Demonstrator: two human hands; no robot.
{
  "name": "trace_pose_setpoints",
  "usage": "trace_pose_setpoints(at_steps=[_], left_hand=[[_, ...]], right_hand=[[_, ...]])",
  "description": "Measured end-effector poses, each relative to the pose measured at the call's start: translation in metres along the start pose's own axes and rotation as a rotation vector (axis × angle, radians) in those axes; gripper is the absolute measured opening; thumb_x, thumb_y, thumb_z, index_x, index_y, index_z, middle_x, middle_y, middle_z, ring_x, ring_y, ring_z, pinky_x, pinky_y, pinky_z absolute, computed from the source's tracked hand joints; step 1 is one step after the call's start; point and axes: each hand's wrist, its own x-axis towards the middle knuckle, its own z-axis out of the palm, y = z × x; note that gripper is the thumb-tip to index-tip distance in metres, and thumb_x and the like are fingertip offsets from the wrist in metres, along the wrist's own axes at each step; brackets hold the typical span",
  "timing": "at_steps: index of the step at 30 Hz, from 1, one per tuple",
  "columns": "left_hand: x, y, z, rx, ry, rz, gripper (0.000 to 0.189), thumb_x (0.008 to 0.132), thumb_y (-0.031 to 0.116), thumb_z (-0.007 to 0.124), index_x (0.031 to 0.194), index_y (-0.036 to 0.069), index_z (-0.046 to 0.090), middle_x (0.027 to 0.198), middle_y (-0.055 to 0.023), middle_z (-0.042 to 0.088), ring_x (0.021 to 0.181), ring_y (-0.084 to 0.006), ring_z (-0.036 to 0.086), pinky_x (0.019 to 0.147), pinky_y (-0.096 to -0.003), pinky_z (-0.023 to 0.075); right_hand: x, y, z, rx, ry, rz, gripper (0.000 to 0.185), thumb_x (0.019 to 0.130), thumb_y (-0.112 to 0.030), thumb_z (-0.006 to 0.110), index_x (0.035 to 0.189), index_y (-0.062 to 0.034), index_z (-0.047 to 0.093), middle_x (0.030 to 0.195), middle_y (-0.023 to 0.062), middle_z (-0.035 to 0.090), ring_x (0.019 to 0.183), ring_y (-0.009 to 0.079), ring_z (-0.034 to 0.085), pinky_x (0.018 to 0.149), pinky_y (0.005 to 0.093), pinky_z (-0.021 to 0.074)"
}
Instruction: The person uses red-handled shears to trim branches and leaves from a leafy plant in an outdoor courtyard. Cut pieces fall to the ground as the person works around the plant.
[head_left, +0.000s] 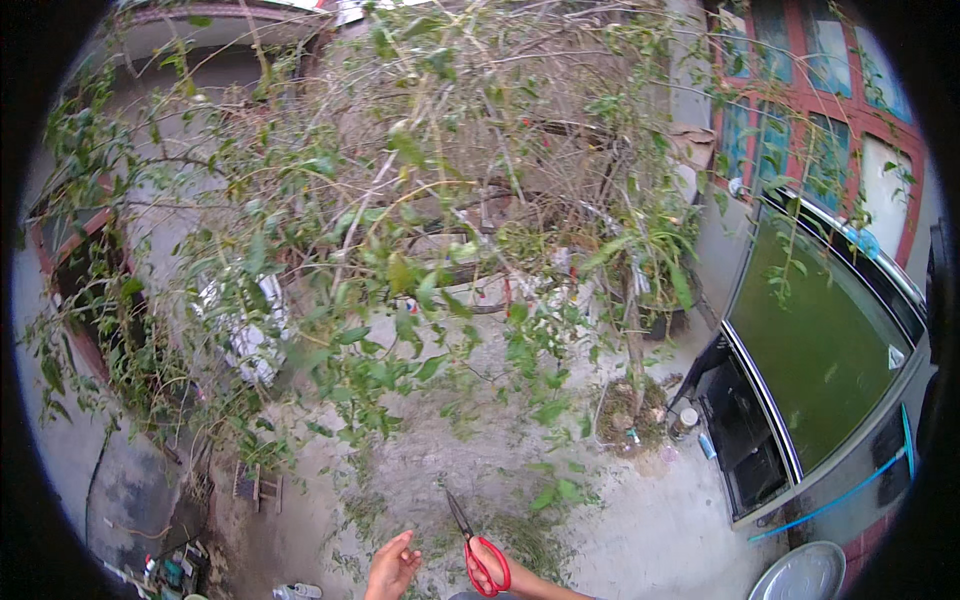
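My right hand (486, 568) holds red-handled scissors (468, 531) at the bottom centre, with the dark blades pointing up and slightly left. My left hand (393, 564) is just to the left, its fingers partly curled and nothing seen in it. Beyond both hands spreads a tangle of thin branches with green leaves (360, 337), many of them dry and bare higher up. Cut or fallen greenery (529, 536) lies on the concrete floor below and around the hands.
At right stands a tank of green water (817, 345) with a light blue hose (840, 506) beside it. A round metal lid or tray (801, 576) is at bottom right. A trunk (636, 360) rises from a soil patch. A small stool (259, 487) stands at left.
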Motion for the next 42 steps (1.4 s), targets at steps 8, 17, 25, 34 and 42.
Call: trace_pose_setpoints(at_steps=[8, 17, 25, 34, 42], left_hand=[[-0.006, 0.003, 0.025, 0.112, -0.026, 0.026, 0.006, 0.086, 0.014, 0.054, 0.080, 0.013, 0.056, 0.056, 0.0038, 0.043, 0.054, -0.0104, 0.044, 0.054, -0.0271, 0.0431], [0.007, 0.004, 0.035, 0.157, -0.055, -0.044, 0.012, 0.085, 0.012, 0.055, 0.074, 0.014, 0.054, 0.056, 0.0028, 0.045, 0.054, -0.0113, 0.047, 0.049, -0.0258, 0.0403], [0.030, -0.007, 0.012, 0.165, -0.102, -0.054, 0.011, 0.084, 0.015, 0.056, 0.073, 0.013, 0.055, 0.058, 0.0005, 0.047, 0.057, -0.0141, 0.049, 0.056, -0.0314, 0.0471], [0.016, 0.026, 0.044, 0.114, -0.120, 0.165, 0.021, 0.087, 0.014, 0.058, 0.106, 0.005, 0.055, 0.071, -0.0002, 0.058, 0.064, -0.0108, 0.057, 0.061, -0.0251, 0.0490], [-0.024, 0.052, 0.168, 0.500, -0.533, 0.230, 0.027, 0.087, 0.014, 0.059, 0.110, 0.001, 0.055, 0.088, -0.0050, 0.062, 0.078, -0.0117, 0.059, 0.072, -0.0242, 0.0467]], right_hand=[[-0.006, 0.002, 0.000, 0.079, 0.095, -0.042, 0.052, 0.088, -0.061, 0.034, 0.071, -0.0131, 0.040, 0.041, -0.0001, 0.032, 0.027, 0.0127, 0.031, 0.027, 0.0269, 0.0254], [-0.010, 0.001, -0.004, 0.146, 0.135, -0.006, 0.051, 0.087, -0.063, 0.036, 0.071, -0.0141, 0.041, 0.041, -0.0012, 0.030, 0.028, 0.0112, 0.029, 0.028, 0.0261, 0.0244], [-0.015, -0.001, -0.004, 0.150, 0.113, -0.044, 0.052, 0.085, -0.063, 0.040, 0.067, -0.0143, 0.040, 0.042, -0.0016, 0.032, 0.029, 0.0106, 0.028, 0.029, 0.0255, 0.0235], [-0.100, -0.131, -0.014, -0.139, 0.282, -0.947, 0.050, 0.094, -0.052, 0.031, 0.076, -0.0073, 0.044, 0.049, 0.0011, 0.040, 0.045, 0.0114, 0.045, 0.044, 0.0237, 0.0383], [-0.147, -0.296, -0.019, 0.058, 0.122, -0.845, 0.058, 0.090, -0.063, 0.019, 0.071, -0.0113, 0.039, 0.045, -0.0033, 0.036, 0.030, 0.0094, 0.034, 0.030, 0.0226, 0.0324]])
